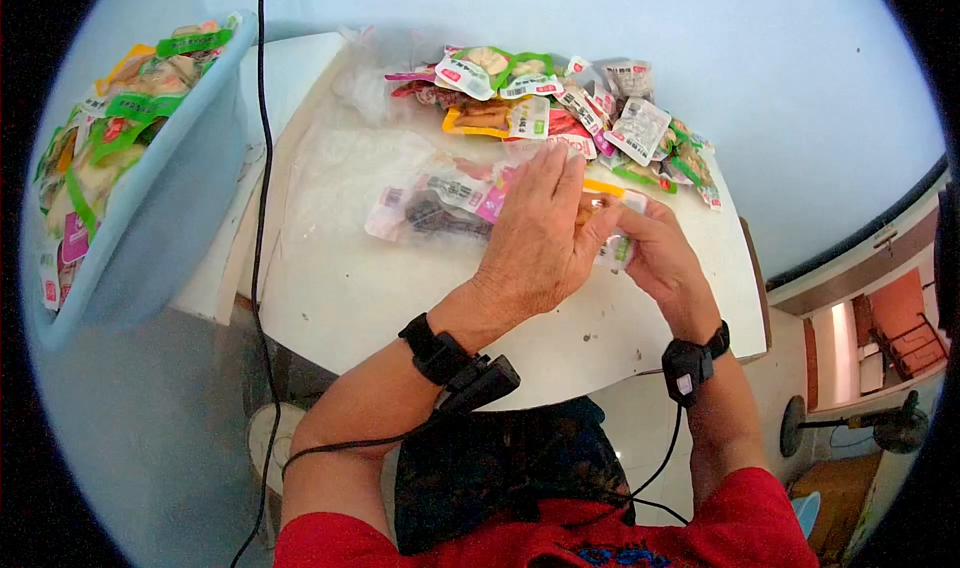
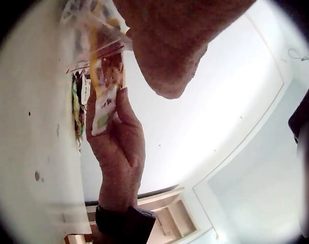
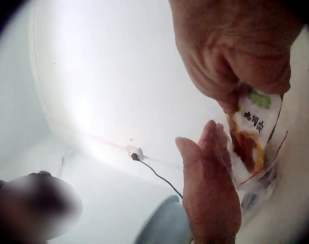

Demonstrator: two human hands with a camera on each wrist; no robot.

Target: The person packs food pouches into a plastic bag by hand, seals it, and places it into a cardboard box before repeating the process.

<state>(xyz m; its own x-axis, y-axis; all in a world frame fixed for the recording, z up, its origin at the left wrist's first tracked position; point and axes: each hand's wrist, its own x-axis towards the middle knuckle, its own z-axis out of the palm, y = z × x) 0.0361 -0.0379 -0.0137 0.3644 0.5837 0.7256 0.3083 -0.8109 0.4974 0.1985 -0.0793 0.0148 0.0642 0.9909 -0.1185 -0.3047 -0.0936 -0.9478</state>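
Note:
My right hand [image 1: 665, 258] pinches the end of a flat food packet [image 3: 253, 122] with a yellow edge, white label and brown contents. The packet's far part lies within the mouth of a clear plastic bag [image 2: 81, 25] with a thin red line along its edge. My left hand [image 1: 540, 223] lies over the bag, its fingers straight against the plastic and the thumb apart, as the right wrist view shows. Left of that hand, a dark packet with a purple and white label [image 1: 450, 193] shows through the clear plastic on the table.
Several packets [image 1: 640, 128] are heaped along the back of the white table [image 1: 520, 358]. More clear plastic bags [image 1: 340, 158] lie at the left. A blue basin [image 1: 165, 203] full of packets stands left of the table. A black cable [image 1: 262, 168] hangs in front.

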